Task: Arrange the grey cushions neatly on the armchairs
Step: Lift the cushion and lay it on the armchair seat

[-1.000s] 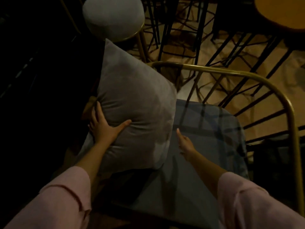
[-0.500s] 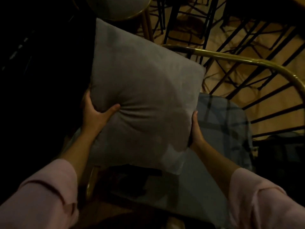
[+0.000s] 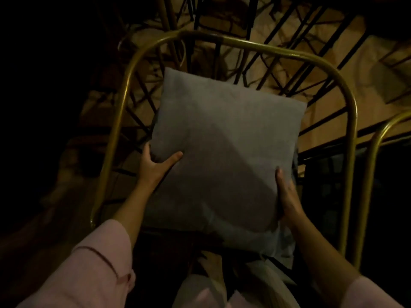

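A square grey cushion [image 3: 224, 152] fills the middle of the head view, held inside the armchair's curved brass frame [image 3: 255, 44]. My left hand [image 3: 155, 165] grips its left edge, thumb on the front face. My right hand [image 3: 288, 196] grips its lower right edge. The cushion's top corners lean toward the black wire backrest [image 3: 287, 70]. The chair's seat is almost wholly hidden beneath the cushion; a pale sliver [image 3: 283, 247] shows at the lower right.
A second brass chair frame [image 3: 378, 143] stands close on the right. Black metal chair and table legs [image 3: 222, 16] crowd the tan floor behind. The left side is dark. My pink sleeves [image 3: 93, 270] and my legs lie at the bottom edge.
The cushion has moved right, from the chair's left side to the middle of the frame. My right hand has taken hold of its right edge. My view has shifted to face the backrest.
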The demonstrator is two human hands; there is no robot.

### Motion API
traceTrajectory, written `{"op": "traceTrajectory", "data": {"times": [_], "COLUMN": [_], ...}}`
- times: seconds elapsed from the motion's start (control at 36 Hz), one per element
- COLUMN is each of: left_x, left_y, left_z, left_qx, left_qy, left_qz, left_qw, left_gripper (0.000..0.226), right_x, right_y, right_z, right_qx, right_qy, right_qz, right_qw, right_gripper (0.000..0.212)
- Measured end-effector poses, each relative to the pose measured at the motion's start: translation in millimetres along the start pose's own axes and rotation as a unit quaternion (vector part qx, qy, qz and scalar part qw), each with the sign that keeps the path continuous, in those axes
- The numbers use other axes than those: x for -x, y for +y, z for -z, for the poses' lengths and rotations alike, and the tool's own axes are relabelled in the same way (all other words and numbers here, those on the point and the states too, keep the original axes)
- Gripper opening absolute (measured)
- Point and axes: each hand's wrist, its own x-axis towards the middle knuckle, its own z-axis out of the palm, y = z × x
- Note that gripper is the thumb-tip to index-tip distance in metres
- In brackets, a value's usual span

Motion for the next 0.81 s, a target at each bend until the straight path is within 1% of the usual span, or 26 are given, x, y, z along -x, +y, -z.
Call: {"op": "traceTrajectory", "data": {"times": [0.06,0.08,0.14,0.19,0.22,0.28,0.31,0.33,0.36,0.39,0.42,0.47,0.53,0.61,0.67,0.69,0.75,0.81], "left_x": [5,8,9,10,9,7,5,3,3,2,3,8,16,39,62,75,105,135], "left_y": [-17,-24,-40,-55,-64,-79,-84,-89,-92,-95,-96,-96,-93,-86,-79,-75,-66,-56], "left_z": [-5,-7,-9,-10,-9,-5,-3,-2,-2,-3,-5,-11,-19,-35,-52,-62,-86,-114], "left_qx": [-0.014,-0.020,-0.034,-0.059,-0.075,-0.112,-0.136,-0.169,-0.202,-0.229,-0.245,-0.264,-0.284,-0.279,-0.246,-0.233,-0.230,-0.233], "left_qy": [-0.011,-0.015,-0.025,-0.032,-0.038,-0.073,-0.099,-0.128,-0.150,-0.157,-0.155,-0.137,-0.108,-0.061,-0.041,-0.038,-0.053,-0.087], "left_qz": [0.020,0.028,0.042,0.055,0.062,0.075,0.073,0.065,0.054,0.046,0.042,0.043,0.026,0.008,-0.005,-0.015,-0.047,-0.092], "left_qw": [1.000,0.999,0.998,0.996,0.994,0.988,0.983,0.975,0.966,0.960,0.956,0.954,0.952,0.958,0.968,0.972,0.971,0.964], "left_gripper": [0.107,0.108,0.106,0.105,0.107,0.113,0.120,0.127,0.132,0.134,0.133,0.130,0.123,0.108,0.110,0.112,0.115,0.119], "right_x": [1,1,-2,-8,-12,-25,-32,-36,-42,-41,-42,-36,-25,0,19,27,45,61], "right_y": [17,25,38,51,56,71,77,79,84,79,78,75,74,71,67,65,59,52], "right_z": [9,10,9,7,7,8,9,7,7,2,0,-3,-1,18,40,55,87,124], "right_qx": [0.016,0.024,0.041,0.062,0.075,0.099,0.112,0.124,0.134,0.139,0.138,0.122,0.114,0.149,0.177,0.186,0.207,0.239], "right_qy": [-0.001,-0.001,-0.001,0.002,-0.003,-0.020,-0.028,-0.040,-0.049,-0.053,-0.046,-0.014,0.024,0.042,0.056,0.073,0.118,0.172], "right_qz": [-0.014,-0.019,-0.017,-0.030,-0.041,-0.060,-0.068,-0.063,-0.052,-0.038,-0.034,-0.045,-0.055,-0.030,0.002,0.032,0.103,0.163], "right_qw": [1.000,1.000,0.999,0.998,0.996,0.993,0.991,0.989,0.988,0.988,0.989,0.991,0.992,0.988,0.983,0.979,0.966,0.942], "right_gripper": [0.118,0.118,0.105,0.085,0.083,0.104,0.110,0.106,0.098,0.090,0.088,0.094,0.090,0.080,0.071,0.068,0.060,0.054]}}
